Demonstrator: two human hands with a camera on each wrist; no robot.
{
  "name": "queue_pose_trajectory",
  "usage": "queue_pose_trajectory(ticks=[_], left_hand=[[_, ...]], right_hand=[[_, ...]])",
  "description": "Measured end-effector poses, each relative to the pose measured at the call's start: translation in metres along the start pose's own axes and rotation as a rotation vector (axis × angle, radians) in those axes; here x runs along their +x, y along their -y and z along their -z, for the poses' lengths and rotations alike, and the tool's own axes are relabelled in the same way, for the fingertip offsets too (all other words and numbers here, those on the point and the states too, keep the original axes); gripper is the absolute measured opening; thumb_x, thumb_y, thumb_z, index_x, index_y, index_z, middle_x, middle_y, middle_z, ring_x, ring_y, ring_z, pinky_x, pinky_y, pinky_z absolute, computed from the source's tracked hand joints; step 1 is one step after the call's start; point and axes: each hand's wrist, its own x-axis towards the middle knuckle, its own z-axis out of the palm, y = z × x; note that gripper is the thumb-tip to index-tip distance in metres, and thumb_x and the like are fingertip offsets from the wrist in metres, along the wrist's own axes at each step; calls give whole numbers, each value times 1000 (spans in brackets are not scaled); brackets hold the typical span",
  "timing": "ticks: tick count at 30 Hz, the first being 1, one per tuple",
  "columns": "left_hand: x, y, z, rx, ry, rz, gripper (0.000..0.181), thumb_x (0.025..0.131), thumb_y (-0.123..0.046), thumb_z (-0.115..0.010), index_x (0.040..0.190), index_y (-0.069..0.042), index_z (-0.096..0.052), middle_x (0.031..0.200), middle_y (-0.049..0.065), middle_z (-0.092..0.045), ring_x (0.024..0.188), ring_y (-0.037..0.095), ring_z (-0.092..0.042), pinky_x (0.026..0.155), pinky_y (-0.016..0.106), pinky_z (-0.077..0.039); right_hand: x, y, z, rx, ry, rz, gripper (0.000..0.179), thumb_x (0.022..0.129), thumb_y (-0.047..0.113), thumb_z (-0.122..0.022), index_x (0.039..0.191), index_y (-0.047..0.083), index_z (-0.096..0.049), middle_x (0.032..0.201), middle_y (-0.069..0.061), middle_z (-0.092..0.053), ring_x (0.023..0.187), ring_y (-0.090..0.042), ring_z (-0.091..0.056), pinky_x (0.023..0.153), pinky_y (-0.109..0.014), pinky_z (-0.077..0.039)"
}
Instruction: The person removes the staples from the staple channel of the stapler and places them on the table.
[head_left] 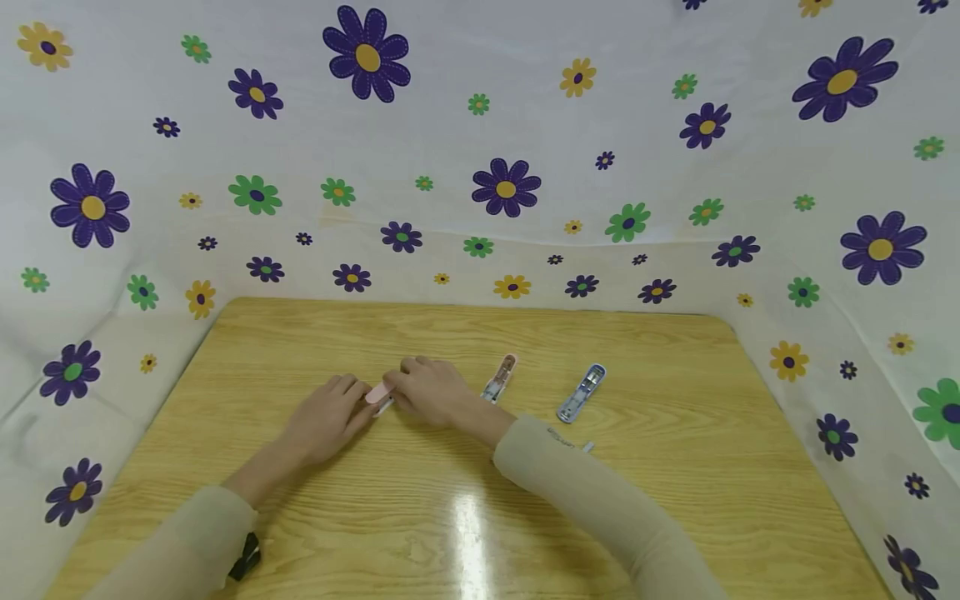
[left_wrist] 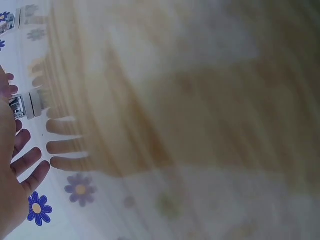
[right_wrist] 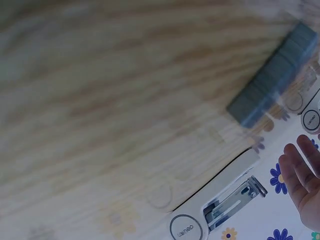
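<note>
A small pink stapler (head_left: 379, 392) sits at the left of the table, between both hands. My left hand (head_left: 324, 421) holds its near left end with the fingertips; in the left wrist view the stapler's end (left_wrist: 31, 104) shows beside the spread fingers (left_wrist: 27, 162). From the other side my right hand (head_left: 433, 392) grips the stapler, thumb and index finger at its top. In the right wrist view a stapler's rounded end (right_wrist: 311, 120) shows just above the right fingers (right_wrist: 295, 175). The right hand partly hides the stapler.
Right of the hands lies a second pink stapler (head_left: 500, 377), partly behind the right wrist. Farther right is a bluish stapler (head_left: 582, 393). A grey staple strip (right_wrist: 272, 75) lies near the right forearm. Flowered white cloth (head_left: 450, 150) walls the wooden table (head_left: 660, 483) at back and sides.
</note>
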Motion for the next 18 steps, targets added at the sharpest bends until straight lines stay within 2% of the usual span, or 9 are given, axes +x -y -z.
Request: queue_pose_trajectory(ticks=[5, 12, 18], left_hand=[[-1, -3, 0, -4, -22, -15, 25, 106, -30, -64, 116, -7, -66, 107, 8, -66, 96, 24, -62, 83, 42, -56], [-6, 3, -1, 38, -18, -31, 31, 103, -37, -69, 113, -8, -67, 105, 5, -64, 97, 21, -60, 83, 40, -55], [-9, 6, 0, 87, 6, -56, 30, 102, -40, -69, 111, -11, -67, 106, 5, -64, 98, 23, -61, 80, 41, -55]], right_hand=[[-4, -1, -1, -1, -32, 14, 26, 110, 36, -56, 130, 26, -69, 111, 3, -72, 90, -13, -67, 65, -22, -52], [-8, 2, -2, 5, -61, 38, 25, 109, 38, -58, 125, 25, -70, 107, 3, -71, 85, -11, -63, 61, -20, -47], [-8, 5, -2, -5, -31, 33, 33, 109, 45, -55, 131, 25, -69, 115, 2, -72, 93, -11, -67, 66, -21, -53]])
